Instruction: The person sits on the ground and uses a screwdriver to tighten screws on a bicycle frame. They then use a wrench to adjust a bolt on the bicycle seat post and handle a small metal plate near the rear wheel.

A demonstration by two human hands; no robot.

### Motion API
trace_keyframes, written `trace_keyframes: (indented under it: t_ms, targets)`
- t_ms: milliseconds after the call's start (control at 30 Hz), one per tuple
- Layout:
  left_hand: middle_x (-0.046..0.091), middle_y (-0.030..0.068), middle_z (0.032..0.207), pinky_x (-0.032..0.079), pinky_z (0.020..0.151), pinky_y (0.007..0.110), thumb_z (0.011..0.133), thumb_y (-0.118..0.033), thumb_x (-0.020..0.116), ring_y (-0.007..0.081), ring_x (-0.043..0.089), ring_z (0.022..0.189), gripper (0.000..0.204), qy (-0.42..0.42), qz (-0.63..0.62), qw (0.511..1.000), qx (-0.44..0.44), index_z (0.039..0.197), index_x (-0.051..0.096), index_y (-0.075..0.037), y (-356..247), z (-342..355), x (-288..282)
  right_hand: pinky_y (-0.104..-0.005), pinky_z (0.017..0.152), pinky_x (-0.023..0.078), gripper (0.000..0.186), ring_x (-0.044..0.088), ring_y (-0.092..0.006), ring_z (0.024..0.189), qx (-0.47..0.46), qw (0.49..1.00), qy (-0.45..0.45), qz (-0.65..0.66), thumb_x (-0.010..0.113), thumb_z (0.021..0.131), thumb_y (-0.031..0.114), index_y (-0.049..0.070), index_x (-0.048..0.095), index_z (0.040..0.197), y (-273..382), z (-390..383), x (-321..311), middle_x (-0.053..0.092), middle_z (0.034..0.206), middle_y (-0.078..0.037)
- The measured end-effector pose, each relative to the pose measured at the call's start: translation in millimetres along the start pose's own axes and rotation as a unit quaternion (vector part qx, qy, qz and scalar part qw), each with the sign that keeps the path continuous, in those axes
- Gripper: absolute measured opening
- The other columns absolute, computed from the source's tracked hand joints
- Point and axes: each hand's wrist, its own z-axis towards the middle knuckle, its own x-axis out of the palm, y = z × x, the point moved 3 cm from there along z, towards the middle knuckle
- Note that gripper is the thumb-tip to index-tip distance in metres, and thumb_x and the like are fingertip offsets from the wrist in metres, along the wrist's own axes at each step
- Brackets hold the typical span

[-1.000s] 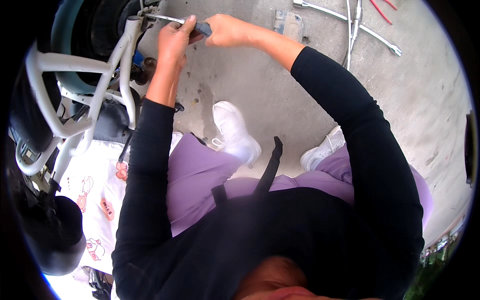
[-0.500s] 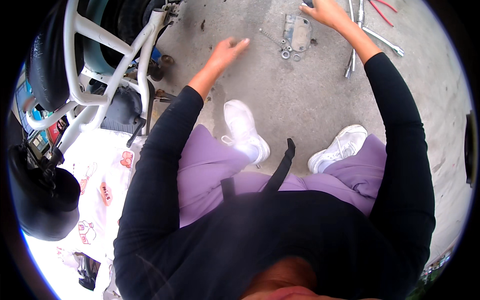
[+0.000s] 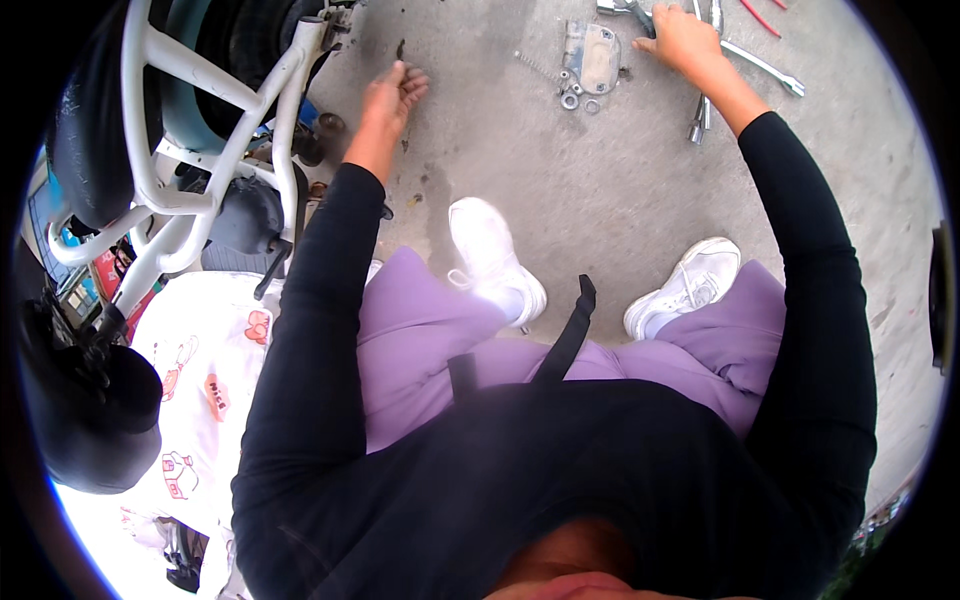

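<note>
My left hand [image 3: 393,97] is above the concrete beside the white-framed vehicle [image 3: 232,92], its fingers loosely curved and apart, with nothing visible in them. Farther right, my right hand [image 3: 684,40] is closed round a tool with a silver head and dark grip [image 3: 634,11]; its exact kind is unclear. Between my hands lie a worn grey metal plate [image 3: 599,62], a thin coil spring [image 3: 533,66] and several small nuts and washers [image 3: 570,101]. Partly beneath my right hand, long chrome socket wrenches [image 3: 764,68] lie across each other.
Red tool handles [image 3: 762,18] lie at the far right edge. A dark wheel [image 3: 262,45] stands behind the white frame at left. Beside my left arm are a black seat-like part [image 3: 95,435] and a printed white cloth [image 3: 205,390]. My white shoes [image 3: 490,250] rest on the concrete.
My left hand has moved left, nearer the white frame, and its fingers have spread. My right hand has come slightly nearer and right; more of the tool in it now shows.
</note>
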Motion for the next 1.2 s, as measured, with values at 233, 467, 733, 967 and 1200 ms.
trace_keyframes:
  t_ms: [233, 467, 733, 967, 1200]
  targets:
    - [0.059, 0.0128, 0.084, 0.052, 0.078, 0.043, 0.093, -0.012, 0.047, 0.0299, 0.061, 0.083, 0.012, -0.174, -0.262, 0.949, 0.024, 0.092, 0.049, 0.000, -30, 61, -83, -0.0423, 0.070, 0.051, 0.045, 0.064, -0.0337, 0.079, -0.003, 0.995, 0.100, -0.010, 0.075, 0.066, 0.041, 0.001, 0.066, 0.084, 3, 16, 3, 0.065, 0.083, -0.018]
    - [0.060, 0.0266, 0.105, 0.043, 0.085, 0.045, 0.078, -0.018, 0.060, 0.0421, 0.057, 0.093, 0.042, -0.293, 0.568, 0.646, 0.417, 0.112, 0.053, 0.006, -55, 29, -82, -0.0433, 0.068, 0.051, 0.031, 0.064, -0.0355, 0.076, 0.016, 0.996, 0.077, 0.041, 0.065, 0.076, 0.030, -0.001, 0.065, 0.080, 31, 31, -35, 0.064, 0.078, -0.021]
    - [0.059, 0.0204, 0.114, 0.043, 0.088, 0.044, 0.088, -0.037, 0.053, 0.0390, 0.055, 0.103, 0.045, -0.250, 0.643, 0.635, 0.349, 0.116, 0.055, -0.002, -79, 21, -68, -0.0445, 0.057, 0.050, 0.022, 0.061, -0.0362, 0.062, -0.223, 0.934, -0.002, 0.280, 0.059, 0.082, 0.020, -0.002, 0.058, 0.081, 146, 46, 30, 0.062, 0.073, -0.020]
    - [0.064, 0.0173, 0.099, 0.048, 0.076, 0.044, 0.088, -0.037, 0.051, 0.0365, 0.060, 0.090, 0.037, -0.209, 0.699, 0.621, 0.287, 0.110, 0.061, -0.008, -62, 57, -82, -0.0431, 0.071, 0.049, 0.030, 0.061, -0.0355, 0.082, -0.169, 0.883, 0.218, 0.379, 0.058, 0.084, 0.025, -0.004, 0.060, 0.087, 248, 66, 59, 0.063, 0.087, -0.020]
    - [0.065, 0.0145, 0.095, 0.049, 0.069, 0.036, 0.089, -0.026, 0.053, 0.0325, 0.063, 0.081, 0.030, -0.136, 0.612, 0.703, 0.335, 0.117, 0.060, -0.017, -46, 15, -68, -0.0386, 0.071, 0.053, 0.024, 0.064, -0.0325, 0.085, 0.042, 0.771, 0.380, 0.509, 0.051, 0.089, 0.016, -0.006, 0.061, 0.093, 286, 95, 79, 0.063, 0.090, -0.022]
